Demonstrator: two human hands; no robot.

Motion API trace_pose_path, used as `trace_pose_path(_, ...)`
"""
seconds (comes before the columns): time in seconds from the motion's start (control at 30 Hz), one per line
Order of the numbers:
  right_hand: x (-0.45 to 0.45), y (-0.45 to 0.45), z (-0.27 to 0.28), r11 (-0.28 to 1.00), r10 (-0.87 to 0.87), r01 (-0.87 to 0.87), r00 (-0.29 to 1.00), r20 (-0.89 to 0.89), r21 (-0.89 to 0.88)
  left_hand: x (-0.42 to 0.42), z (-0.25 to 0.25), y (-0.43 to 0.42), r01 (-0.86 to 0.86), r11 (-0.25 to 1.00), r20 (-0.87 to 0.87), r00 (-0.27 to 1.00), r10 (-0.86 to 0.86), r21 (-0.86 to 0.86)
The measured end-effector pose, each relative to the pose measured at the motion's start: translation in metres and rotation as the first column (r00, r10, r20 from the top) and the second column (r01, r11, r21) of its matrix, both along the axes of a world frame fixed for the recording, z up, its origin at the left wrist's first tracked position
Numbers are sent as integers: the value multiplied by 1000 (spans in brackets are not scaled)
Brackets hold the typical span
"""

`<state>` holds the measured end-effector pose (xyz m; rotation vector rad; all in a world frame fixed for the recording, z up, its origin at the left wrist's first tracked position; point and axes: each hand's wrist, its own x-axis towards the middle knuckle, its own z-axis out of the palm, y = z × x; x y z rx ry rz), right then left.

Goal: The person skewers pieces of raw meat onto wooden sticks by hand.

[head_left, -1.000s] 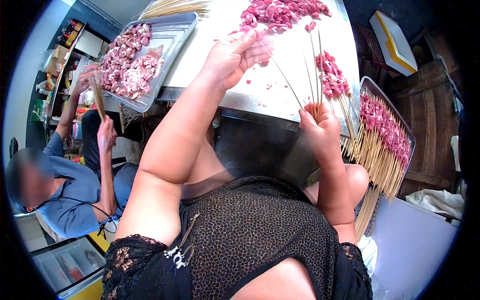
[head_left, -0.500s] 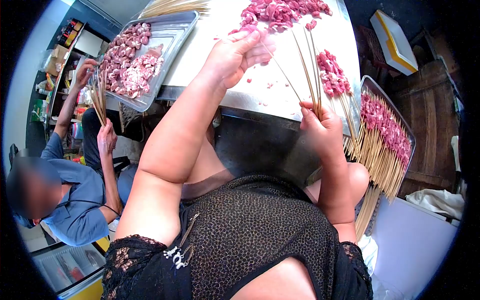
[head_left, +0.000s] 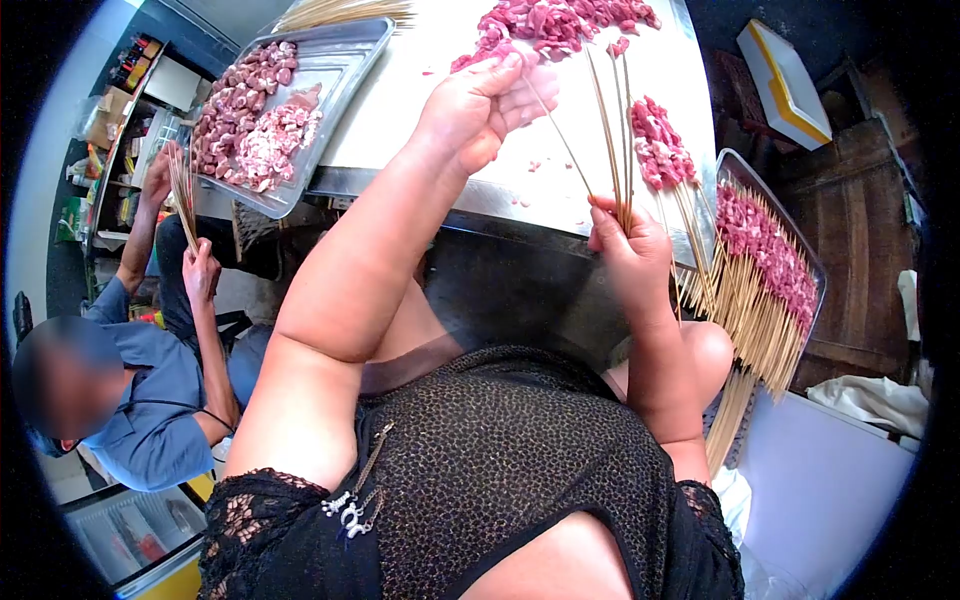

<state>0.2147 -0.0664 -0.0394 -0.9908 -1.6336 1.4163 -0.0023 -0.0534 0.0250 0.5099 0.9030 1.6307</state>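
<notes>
My right hand [head_left: 636, 245] is closed around the lower part of several bamboo skewers [head_left: 626, 165], which fan upward over the table edge. One of these skewers slants left, and its tip reaches my left hand [head_left: 478, 110]. There the thumb and index finger pinch what looks like a pink piece of meat [head_left: 520, 52], partly blurred, while the other fingers are stretched out. A small bit of meat [head_left: 619, 46] sits at the tip of another held skewer. Just beyond lies the pile of raw meat strips [head_left: 560, 25]. Finished meat skewers [head_left: 662, 145] lie right of my right hand.
A metal tray [head_left: 350, 90] of meat chunks stands at left, with loose skewers [head_left: 345, 12] behind it. Another tray [head_left: 728, 165] at right is stacked with meat skewers. A co-worker [head_left: 150, 390] sits at left, holding skewers. The white table's metal edge [head_left: 480, 205] runs before me.
My right hand and its skewers have shifted slightly left and up. The left hand keeps its pinch at the slanted skewer's tip. The co-worker's hands have moved left and closer together around their skewers.
</notes>
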Motion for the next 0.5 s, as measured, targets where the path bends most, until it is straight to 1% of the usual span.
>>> trace_pose_path(0.03, -1, -1, 0, 1000, 1, -1, 1000, 3, 0, 2, 0, 0, -7, 1000, 13, 1000, 7, 10)
trace_pose_path(0.1, -3, -2, -1, 1000, -25, 25, 998, -65, -9, 4, -2, 1, -14, 1000, 29, 999, 14, 18)
trace_pose_path(0.13, -3, -3, 1, 1000, -25, 24, 998, -62, -9, 5, -2, 1, 8, 1000, 28, 1000, -9, 24)
trace_pose_path(0.2, -3, -3, 5, 994, -11, 2, 997, -81, -109, 7, -4, 2, 30, 999, 30, 999, -31, 29)
trace_pose_path(0.23, -3, -2, 5, 994, -10, 2, 997, -79, -110, 9, -6, 1, 59, 998, 31, 998, -60, 24)
trace_pose_path(0.3, -1, 0, 4, 984, 4, -28, 991, -137, -175, 10, -8, 1, 88, 996, 34, 995, -89, 20)
trace_pose_path(0.4, 2, 2, 6, 987, 14, -35, 991, -134, -155, 7, -9, 2, 133, 990, 9, 991, -133, 39)
trace_pose_path(0.47, 3, 2, 11, 988, 17, -32, 995, -98, -151, 3, -12, 4, 100, 994, -180, 979, -91, 40)
trace_pose_path(0.5, 3, 2, 11, 988, 19, -33, 995, -99, -148, 2, -12, 4, 98, 994, -181, 979, -89, 42)
